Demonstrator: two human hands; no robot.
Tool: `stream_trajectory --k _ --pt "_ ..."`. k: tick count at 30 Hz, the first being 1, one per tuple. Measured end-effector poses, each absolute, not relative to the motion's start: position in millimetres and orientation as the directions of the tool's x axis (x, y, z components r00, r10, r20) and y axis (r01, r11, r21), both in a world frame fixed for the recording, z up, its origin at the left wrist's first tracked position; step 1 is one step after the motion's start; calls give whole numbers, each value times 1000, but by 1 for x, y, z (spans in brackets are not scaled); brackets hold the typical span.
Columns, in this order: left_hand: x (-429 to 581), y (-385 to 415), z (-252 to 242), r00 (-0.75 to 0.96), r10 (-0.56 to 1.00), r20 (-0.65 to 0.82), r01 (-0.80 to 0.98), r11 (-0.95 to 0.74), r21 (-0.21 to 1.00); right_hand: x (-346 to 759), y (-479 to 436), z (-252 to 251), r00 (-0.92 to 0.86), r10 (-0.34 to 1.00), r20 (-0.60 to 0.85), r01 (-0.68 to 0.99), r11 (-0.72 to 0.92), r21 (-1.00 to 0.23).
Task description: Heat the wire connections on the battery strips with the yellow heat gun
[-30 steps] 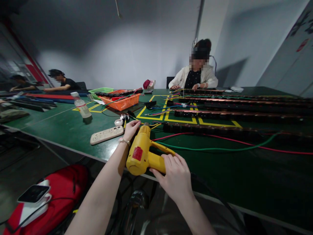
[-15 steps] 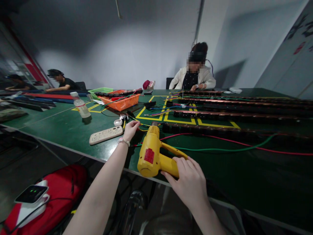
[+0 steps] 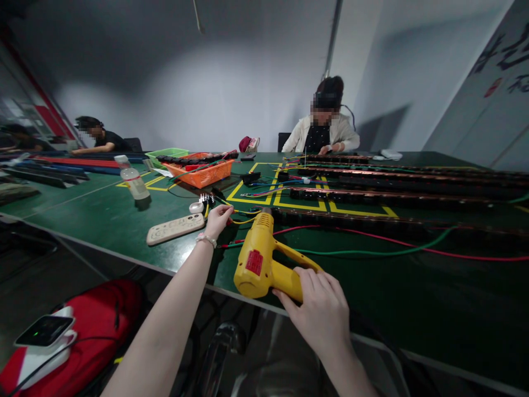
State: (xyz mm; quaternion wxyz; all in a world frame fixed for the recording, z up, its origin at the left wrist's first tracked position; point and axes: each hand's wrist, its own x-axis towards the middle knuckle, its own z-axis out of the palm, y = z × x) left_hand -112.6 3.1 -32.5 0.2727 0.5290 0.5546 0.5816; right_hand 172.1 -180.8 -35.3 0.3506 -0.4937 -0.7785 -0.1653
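My right hand [image 3: 317,306] is wrapped round the handle of a yellow heat gun [image 3: 257,251]. The gun's nozzle points away from me, towards wires at the near end of a long black strip [image 3: 330,219]. My left hand [image 3: 218,221], with a bracelet at the wrist, pinches thin yellow wires [image 3: 247,221] just left of the nozzle. Its fingertips partly hide the wires. A black connector [image 3: 206,198] lies beyond that hand. Loose red wire [image 3: 372,236] and green wire [image 3: 363,253] run off to the right.
Left of my hand lie a phone in a beige case [image 3: 176,229] and a small white case [image 3: 196,208]. Farther back stand a bottle [image 3: 134,179], an orange basket [image 3: 206,175] and a green basket [image 3: 165,154]. More strips [image 3: 392,197] lie at right. A co-worker [image 3: 324,129] sits opposite.
The heat gun's nozzle has shifted slightly to the right relative to my left hand. Both hands keep their grips. The whole view has turned a little to the right.
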Motion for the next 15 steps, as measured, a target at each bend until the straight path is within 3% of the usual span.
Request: stream_trajectory --k 15 --pt "-115 6 -35 -289 888 358 320 -263 910 138 -189 -33 -218 698 682 912 394 -112"
